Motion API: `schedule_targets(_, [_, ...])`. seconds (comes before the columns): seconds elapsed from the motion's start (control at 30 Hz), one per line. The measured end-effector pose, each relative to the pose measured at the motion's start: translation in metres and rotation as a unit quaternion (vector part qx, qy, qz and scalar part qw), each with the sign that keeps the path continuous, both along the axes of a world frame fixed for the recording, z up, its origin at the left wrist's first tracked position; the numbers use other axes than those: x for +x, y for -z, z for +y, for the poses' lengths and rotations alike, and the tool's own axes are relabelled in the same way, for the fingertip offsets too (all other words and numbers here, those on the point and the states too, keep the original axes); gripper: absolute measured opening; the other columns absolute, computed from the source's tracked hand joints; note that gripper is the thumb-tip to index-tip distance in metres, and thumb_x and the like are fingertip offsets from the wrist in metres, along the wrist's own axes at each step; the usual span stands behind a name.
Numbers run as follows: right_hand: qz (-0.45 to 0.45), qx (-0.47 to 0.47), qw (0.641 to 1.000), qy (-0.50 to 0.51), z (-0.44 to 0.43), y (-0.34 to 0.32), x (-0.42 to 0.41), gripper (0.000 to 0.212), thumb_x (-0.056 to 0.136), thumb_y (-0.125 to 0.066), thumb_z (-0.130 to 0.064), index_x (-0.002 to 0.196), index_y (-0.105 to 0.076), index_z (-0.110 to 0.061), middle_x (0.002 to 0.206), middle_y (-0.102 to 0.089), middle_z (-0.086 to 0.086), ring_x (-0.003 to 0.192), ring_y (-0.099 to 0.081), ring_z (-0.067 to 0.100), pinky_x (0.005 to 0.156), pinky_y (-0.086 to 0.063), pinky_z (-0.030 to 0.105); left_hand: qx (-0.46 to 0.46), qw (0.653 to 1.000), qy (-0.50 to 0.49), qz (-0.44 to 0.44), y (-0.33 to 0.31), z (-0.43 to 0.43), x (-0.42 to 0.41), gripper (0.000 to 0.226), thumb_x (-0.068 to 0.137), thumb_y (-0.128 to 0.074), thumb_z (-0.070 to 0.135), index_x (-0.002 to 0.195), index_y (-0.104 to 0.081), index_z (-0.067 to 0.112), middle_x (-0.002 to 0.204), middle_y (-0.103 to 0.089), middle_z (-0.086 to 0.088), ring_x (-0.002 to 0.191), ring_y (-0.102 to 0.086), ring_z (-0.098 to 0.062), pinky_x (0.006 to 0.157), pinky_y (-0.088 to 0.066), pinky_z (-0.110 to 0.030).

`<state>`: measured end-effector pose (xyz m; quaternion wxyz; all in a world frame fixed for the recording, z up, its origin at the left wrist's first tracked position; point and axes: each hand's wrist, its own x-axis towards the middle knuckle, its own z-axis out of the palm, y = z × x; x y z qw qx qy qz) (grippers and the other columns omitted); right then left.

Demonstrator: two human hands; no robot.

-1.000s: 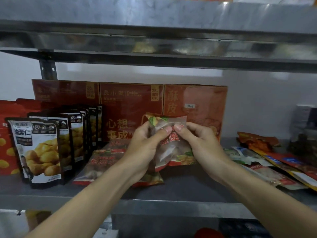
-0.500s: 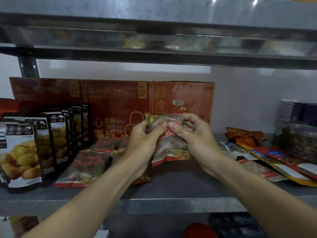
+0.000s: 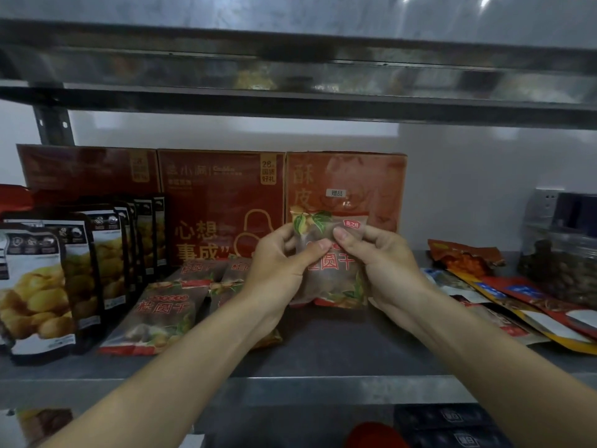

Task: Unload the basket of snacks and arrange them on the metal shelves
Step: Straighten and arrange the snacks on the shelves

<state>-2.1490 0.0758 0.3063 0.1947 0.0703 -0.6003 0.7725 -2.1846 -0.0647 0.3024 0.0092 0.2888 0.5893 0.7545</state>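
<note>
A see-through snack bag with red print and green leaves stands upright on the metal shelf, in front of the red boxes. My left hand pinches its upper left part with thumb and fingers. My right hand pinches its upper right part the same way. Left of it, several bags of the same kind lie flat on the shelf. The basket is out of view.
Three red boxes stand along the back. Black-and-white pouches of yellow chestnuts stand in a row at the left. Flat mixed packets and a clear jar are at the right. Another metal shelf hangs close overhead.
The bag now stands straighter, with both hands pinching it a little higher. The view has shifted slightly, so the shelf items sit further right in the frame than half a second ago.
</note>
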Motion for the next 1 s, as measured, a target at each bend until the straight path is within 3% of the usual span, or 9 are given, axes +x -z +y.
schedule_targets(0.13, [-0.007,0.005,0.999,0.044,0.003,0.001,-0.002,0.022,0.085,-0.071,-0.015,0.100,-0.072,0.001,0.093,-0.076,0.018,0.087,-0.074,0.032,0.077,-0.062,0.042,-0.053,0.996,0.041,-0.062,0.004,0.001,0.004,0.033,0.080,-0.075,0.012,0.112,-0.066,0.016,0.095,-0.076,-0.005,0.081,-0.074,-0.018,0.067,-0.058,-0.024])
schedule_targets(0.23, [-0.046,0.053,0.997,0.010,0.004,0.002,-0.002,0.033,0.076,-0.076,-0.022,0.100,-0.071,-0.001,0.095,-0.076,0.017,0.092,-0.074,0.031,0.085,-0.058,0.042,-0.053,0.996,0.020,-0.072,0.006,-0.001,0.002,0.022,0.081,-0.073,0.003,0.102,-0.069,0.010,0.079,-0.076,-0.004,0.064,-0.071,-0.012,0.051,-0.051,-0.017])
schedule_targets(0.3, [-0.076,0.076,0.994,-0.008,0.006,0.002,-0.001,0.033,0.075,-0.080,-0.012,0.105,-0.071,-0.001,0.099,-0.076,0.016,0.096,-0.073,0.029,0.093,-0.055,0.044,-0.063,0.995,0.009,-0.072,0.008,-0.001,0.002,0.022,0.082,-0.072,0.001,0.103,-0.069,0.009,0.079,-0.075,-0.005,0.063,-0.070,-0.010,0.050,-0.050,-0.016])
schedule_targets(0.4, [-0.104,0.054,0.993,-0.013,0.010,0.002,-0.003,0.036,0.072,-0.082,-0.004,0.107,-0.072,0.000,0.100,-0.075,0.017,0.096,-0.073,0.031,0.093,-0.056,0.046,-0.094,0.992,0.022,-0.076,0.009,-0.003,0.000,0.031,0.081,-0.074,0.004,0.110,-0.067,0.011,0.092,-0.076,-0.009,0.072,-0.072,-0.012,0.055,-0.052,-0.016])
schedule_targets(0.53, [-0.130,0.013,0.991,-0.020,0.008,0.003,-0.006,0.028,0.073,-0.079,0.001,0.100,-0.073,0.000,0.095,-0.076,0.018,0.085,-0.075,0.029,0.075,-0.062,0.037,-0.142,0.985,0.053,-0.084,0.009,-0.011,-0.007,0.049,0.074,-0.078,-0.001,0.119,-0.062,0.011,0.101,-0.075,-0.007,0.090,-0.073,-0.016,0.067,-0.055,-0.018])
schedule_targets(0.73, [-0.167,-0.019,0.985,-0.032,0.001,0.008,-0.018,0.023,0.083,-0.075,-0.014,0.101,-0.072,0.001,0.097,-0.075,0.018,0.092,-0.074,0.030,0.086,-0.059,0.045,-0.124,0.987,-0.005,-0.097,0.019,-0.014,-0.009,0.064,0.065,-0.082,-0.007,0.122,-0.056,0.010,0.101,-0.074,-0.010,0.086,-0.074,-0.018,0.063,-0.056,-0.020])
schedule_targets(0.83, [-0.170,-0.023,0.985,-0.023,0.000,0.012,-0.022,0.019,0.084,-0.073,-0.010,0.099,-0.073,0.002,0.095,-0.075,0.019,0.086,-0.074,0.029,0.076,-0.061,0.040,-0.159,0.985,-0.013,-0.063,0.021,-0.017,-0.010,0.066,0.065,-0.086,0.009,0.123,-0.054,0.016,0.104,-0.072,-0.003,0.087,-0.073,-0.011,0.069,-0.056,-0.019])
schedule_targets(0.93, [-0.183,-0.001,0.983,-0.012,-0.001,0.014,-0.027,0.025,0.085,-0.074,-0.013,0.103,-0.071,0.004,0.096,-0.075,0.019,0.091,-0.073,0.033,0.081,-0.060,0.045,-0.225,0.971,-0.074,0.027,0.018,-0.022,-0.013,0.068,0.069,-0.080,0.040,0.127,-0.050,0.021,0.111,-0.067,0.008,0.098,-0.068,-0.007,0.080,-0.054,-0.021])
schedule_targets(1.0, [-0.194,0.031,0.981,-0.004,-0.001,0.019,-0.034,0.035,0.083,-0.077,-0.016,0.110,-0.068,0.003,0.099,-0.075,0.018,0.093,-0.073,0.032,0.087,-0.059,0.049,-0.347,0.909,-0.164,0.164,0.017,-0.028,-0.018,0.083,0.075,-0.068,0.057,0.145,-0.034,0.027,0.132,-0.046,0.017,0.124,-0.046,-0.005,0.104,-0.039,-0.026])
